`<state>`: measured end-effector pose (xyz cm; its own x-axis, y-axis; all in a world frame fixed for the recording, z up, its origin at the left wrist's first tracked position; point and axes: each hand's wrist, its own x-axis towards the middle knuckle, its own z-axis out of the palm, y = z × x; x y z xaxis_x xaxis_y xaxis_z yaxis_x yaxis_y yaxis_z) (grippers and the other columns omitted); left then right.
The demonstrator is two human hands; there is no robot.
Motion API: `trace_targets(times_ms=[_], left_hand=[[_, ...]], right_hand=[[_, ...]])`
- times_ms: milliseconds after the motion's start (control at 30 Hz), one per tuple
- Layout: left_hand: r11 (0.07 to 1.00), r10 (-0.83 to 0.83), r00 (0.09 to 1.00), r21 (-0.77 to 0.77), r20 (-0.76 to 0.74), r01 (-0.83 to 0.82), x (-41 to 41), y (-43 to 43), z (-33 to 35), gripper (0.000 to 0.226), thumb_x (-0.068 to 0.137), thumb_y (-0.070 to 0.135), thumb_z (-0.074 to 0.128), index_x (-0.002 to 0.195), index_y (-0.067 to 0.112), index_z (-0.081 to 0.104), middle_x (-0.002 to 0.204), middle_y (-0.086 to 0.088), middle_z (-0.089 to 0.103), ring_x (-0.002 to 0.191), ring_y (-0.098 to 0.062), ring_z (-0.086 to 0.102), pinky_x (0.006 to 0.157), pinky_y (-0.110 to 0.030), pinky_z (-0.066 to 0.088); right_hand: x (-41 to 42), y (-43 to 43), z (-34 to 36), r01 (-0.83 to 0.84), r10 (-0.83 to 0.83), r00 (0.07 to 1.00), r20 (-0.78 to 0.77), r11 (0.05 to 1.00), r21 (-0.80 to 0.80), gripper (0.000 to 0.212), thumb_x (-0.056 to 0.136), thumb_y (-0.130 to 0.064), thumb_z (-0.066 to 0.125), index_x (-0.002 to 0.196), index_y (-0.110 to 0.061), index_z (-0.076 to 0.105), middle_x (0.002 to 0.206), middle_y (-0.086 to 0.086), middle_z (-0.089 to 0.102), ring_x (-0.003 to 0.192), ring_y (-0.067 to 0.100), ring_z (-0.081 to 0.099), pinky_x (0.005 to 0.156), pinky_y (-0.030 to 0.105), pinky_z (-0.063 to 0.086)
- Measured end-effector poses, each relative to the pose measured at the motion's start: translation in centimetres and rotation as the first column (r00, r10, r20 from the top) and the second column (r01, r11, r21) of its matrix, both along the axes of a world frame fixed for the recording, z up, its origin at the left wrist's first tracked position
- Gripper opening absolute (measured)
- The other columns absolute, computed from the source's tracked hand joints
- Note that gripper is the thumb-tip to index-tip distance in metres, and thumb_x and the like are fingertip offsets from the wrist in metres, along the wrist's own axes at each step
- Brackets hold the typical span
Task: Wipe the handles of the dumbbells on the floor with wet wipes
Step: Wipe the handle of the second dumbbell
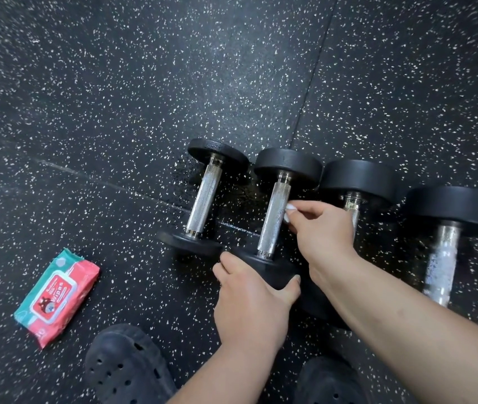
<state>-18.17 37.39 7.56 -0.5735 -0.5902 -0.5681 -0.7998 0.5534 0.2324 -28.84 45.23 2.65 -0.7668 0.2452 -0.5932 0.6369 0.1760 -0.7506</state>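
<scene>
While four dumbbells lie side by side on the speckled rubber floor [115,97], the person crouches over the second dumbbell [275,217] from the left. The left hand [253,301] cups the near black end plate of that dumbbell, fingers curled together over its rim and the thumb braced on the right side, apparently steadying it. The right hand [319,228] reaches in from the right, its fingertips pinching a small white wipe [290,209] against the right flank of the knurled handle, about midway along. Wiping of this handle thus appears to be in progress; how much of its surface has been covered cannot be told. The leftmost dumbbell [202,199] lies just beside it, untouched by either hand, and its handle gives no clear sign of having been wiped or not. The third dumbbell [354,182] is largely hidden behind the right wrist. The fourth dumbbell [447,243], farthest right, shows a mottled, whitish handle, which may be moisture or glare. A closed red-and-teal wipes packet [57,298] lies well apart on the floor to the left, near a dark perforated clog [127,365]. By this reading, at least part of the row remains to be done.
</scene>
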Motion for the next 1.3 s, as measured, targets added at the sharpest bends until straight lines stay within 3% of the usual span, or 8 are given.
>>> trace_targets(times_ms=[100,200,467,700,933,1033,1167,1300], left_hand=[[1.0,-0.003,1.0,-0.004,-0.001,0.003,0.0,0.0,0.1,0.098,0.065,0.079,0.081,0.122,0.019,0.029,0.124,-0.001,0.044,0.102,-0.028,0.068,0.075,-0.041,0.053],[1.0,-0.005,1.0,-0.004,0.001,0.005,0.0,0.1,0.2,0.097,0.065,0.079,0.081,0.122,0.019,0.03,0.124,-0.001,0.044,0.101,-0.028,0.068,0.075,-0.041,0.054],[1.0,0.008,1.0,0.021,0.0,-0.008,-0.1,0.0,0.4,0.095,0.064,0.079,0.082,0.119,0.021,0.03,0.124,0.001,0.044,0.103,-0.027,0.068,0.069,-0.037,0.043],[1.0,0.016,1.0,0.026,0.003,-0.016,-0.2,0.0,0.5,0.095,0.066,0.076,0.083,0.122,0.02,0.031,0.126,0.0,0.044,0.103,-0.028,0.067,0.07,-0.037,0.045],[0.999,0.015,1.0,0.03,0.007,-0.015,-0.1,0.0,0.3,0.098,0.066,0.077,0.083,0.125,0.019,0.03,0.128,-0.001,0.045,0.105,-0.028,0.067,0.071,-0.037,0.045],[1.0,0.012,1.0,0.017,0.0,-0.012,0.0,0.0,0.2,0.1,0.065,0.077,0.083,0.126,0.018,0.03,0.127,-0.001,0.045,0.104,-0.028,0.067,0.07,-0.037,0.046],[1.0,0.01,1.0,0.016,0.001,-0.01,-0.1,-0.1,0.3,0.099,0.065,0.078,0.083,0.126,0.018,0.031,0.127,-0.001,0.045,0.105,-0.028,0.067,0.071,-0.038,0.046],[1.0,0.015,1.0,0.022,-0.004,-0.015,-0.1,-0.2,0.2,0.098,0.064,0.08,0.082,0.122,0.02,0.03,0.124,0.0,0.045,0.104,-0.028,0.068,0.073,-0.04,0.051]], right_hand=[[-0.4,0.0,0.2,0.034,-0.034,0.999,0.005,0.999,-0.037,0.009,0.092,-0.015,0.078,0.092,-0.023,0.083,0.081,-0.009,0.08,0.085,0.015,0.077,0.091,0.038,0.063],[-1.9,-0.5,0.5,0.092,-0.094,0.995,-0.037,0.994,-0.058,0.01,0.092,-0.015,0.078,0.093,-0.024,0.082,0.082,-0.009,0.08,0.086,0.013,0.077,0.093,0.039,0.063],[1.1,0.2,1.3,-0.076,0.078,0.996,-0.032,0.995,0.071,0.01,0.089,-0.018,0.079,0.086,-0.027,0.082,0.081,-0.014,0.079,0.078,0.005,0.072,0.087,0.035,0.061],[-0.8,0.0,1.4,-0.01,0.012,0.999,-0.051,0.999,0.033,0.007,0.087,-0.018,0.081,0.084,-0.025,0.081,0.077,-0.009,0.079,0.08,0.013,0.076,0.088,0.043,0.063],[0.9,1.3,1.2,-0.237,0.237,0.971,0.012,0.969,0.063,0.006,0.085,-0.02,0.081,0.083,-0.026,0.08,0.075,-0.009,0.079,0.079,0.013,0.077,0.088,0.046,0.062],[0.1,1.3,1.6,-0.231,0.233,0.972,-0.021,0.97,0.072,0.005,0.084,-0.024,0.081,0.083,-0.029,0.08,0.075,-0.009,0.079,0.079,0.013,0.077,0.088,0.048,0.062],[-0.7,0.9,2.0,-0.225,0.242,0.966,-0.091,0.961,0.163,0.003,0.086,-0.028,0.08,0.084,-0.03,0.08,0.076,-0.015,0.077,0.077,0.006,0.075,0.084,0.041,0.062],[0.8,1.2,2.7,-0.342,0.37,0.923,-0.107,0.915,0.214,0.008,0.087,-0.023,0.079,0.086,-0.03,0.08,0.078,-0.017,0.077,0.076,-0.002,0.071,0.08,0.028,0.06]])
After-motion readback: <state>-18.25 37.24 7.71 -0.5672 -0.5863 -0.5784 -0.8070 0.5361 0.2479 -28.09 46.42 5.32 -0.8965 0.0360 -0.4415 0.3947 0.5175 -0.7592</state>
